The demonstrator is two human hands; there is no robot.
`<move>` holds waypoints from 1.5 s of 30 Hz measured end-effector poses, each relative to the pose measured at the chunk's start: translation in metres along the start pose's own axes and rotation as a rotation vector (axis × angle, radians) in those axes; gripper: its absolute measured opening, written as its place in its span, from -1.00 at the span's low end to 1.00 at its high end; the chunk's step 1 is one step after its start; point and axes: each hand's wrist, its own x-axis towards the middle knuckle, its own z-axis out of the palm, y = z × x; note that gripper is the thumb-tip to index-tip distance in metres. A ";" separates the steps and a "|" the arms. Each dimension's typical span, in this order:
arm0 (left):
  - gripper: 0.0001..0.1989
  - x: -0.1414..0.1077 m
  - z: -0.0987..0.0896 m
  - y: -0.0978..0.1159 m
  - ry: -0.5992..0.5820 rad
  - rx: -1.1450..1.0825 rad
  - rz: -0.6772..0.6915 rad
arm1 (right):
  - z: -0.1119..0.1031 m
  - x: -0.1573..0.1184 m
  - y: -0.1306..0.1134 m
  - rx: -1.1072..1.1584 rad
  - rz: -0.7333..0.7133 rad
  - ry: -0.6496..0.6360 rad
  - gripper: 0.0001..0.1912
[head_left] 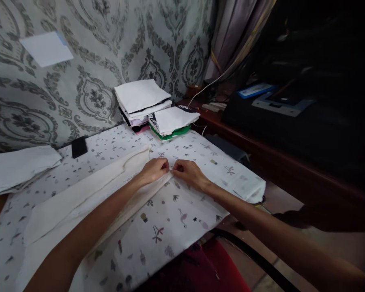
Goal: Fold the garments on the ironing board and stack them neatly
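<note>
A long cream cloth (88,194) lies across the table, with folds running along its length. My left hand (155,169) is closed in a pinch on the cloth's right end. Close beside it, my right hand (187,172) pinches the same end at its corner, the fingertips of both hands nearly meeting. The left forearm passes over the cloth and hides part of it.
Folded cloths (142,96) are stacked by the wall, beside a smaller pile (173,121). A black phone (79,147) and more white fabric (21,164) lie left on the patterned tabletop (170,227). Dark furniture (292,162) stands right; a red seat (225,267) is below.
</note>
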 end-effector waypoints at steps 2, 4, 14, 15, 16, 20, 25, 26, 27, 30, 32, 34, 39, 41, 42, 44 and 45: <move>-0.91 0.004 -0.004 -0.004 -0.024 -0.010 0.037 | 0.001 0.001 -0.004 -0.046 0.060 0.017 -0.90; -0.89 0.015 -0.016 -0.016 0.014 -0.026 0.034 | 0.001 0.001 -0.008 -0.076 0.084 0.017 -0.91; -0.82 0.075 -0.080 -0.085 0.218 0.155 -0.348 | -0.007 0.005 -0.017 -0.197 0.166 -0.098 -0.93; -0.77 0.076 -0.079 -0.085 0.184 0.153 -0.343 | -0.007 0.006 -0.017 -0.211 0.170 -0.099 -0.95; -0.73 0.076 -0.078 -0.084 0.152 0.150 -0.335 | -0.007 0.006 -0.017 -0.218 0.172 -0.098 -0.93; -0.67 0.074 -0.079 -0.075 0.030 0.127 -0.308 | -0.005 0.006 -0.020 -0.192 0.156 -0.074 -0.90; -0.75 0.068 -0.083 -0.069 0.025 0.110 -0.295 | 0.002 0.006 -0.020 -0.069 0.110 0.035 -0.90; -0.76 0.067 -0.084 -0.068 0.056 0.105 -0.291 | 0.003 0.006 -0.019 -0.016 0.101 0.066 -0.90; -0.78 0.064 -0.085 -0.068 0.090 0.096 -0.288 | 0.005 0.007 -0.019 0.049 0.090 0.095 -0.89; -0.81 0.051 -0.095 -0.066 0.183 0.038 -0.291 | 0.010 0.008 -0.023 0.271 0.055 0.182 -0.86; -0.79 0.036 -0.106 -0.064 0.223 -0.014 -0.303 | 0.012 0.007 -0.032 0.385 0.023 0.253 -0.83; -0.79 0.016 -0.119 -0.063 0.242 -0.101 -0.318 | 0.014 0.004 -0.048 0.451 -0.028 0.313 -0.81; -0.82 -0.046 -0.146 -0.070 0.290 -0.585 -0.298 | 0.023 -0.011 -0.108 0.417 -0.239 0.385 -0.85; -0.78 -0.073 -0.153 -0.080 0.330 -0.711 -0.287 | 0.035 -0.019 -0.133 0.355 -0.348 0.365 -0.90; -0.77 -0.087 -0.155 -0.087 0.347 -0.758 -0.291 | 0.043 -0.024 -0.145 0.310 -0.407 0.338 -0.93; -0.76 -0.113 -0.156 -0.101 0.368 -0.840 -0.309 | 0.064 -0.032 -0.166 0.172 -0.538 0.266 -0.95; -0.77 -0.126 -0.156 -0.108 0.372 -0.879 -0.320 | 0.077 -0.036 -0.175 0.072 -0.606 0.222 -0.92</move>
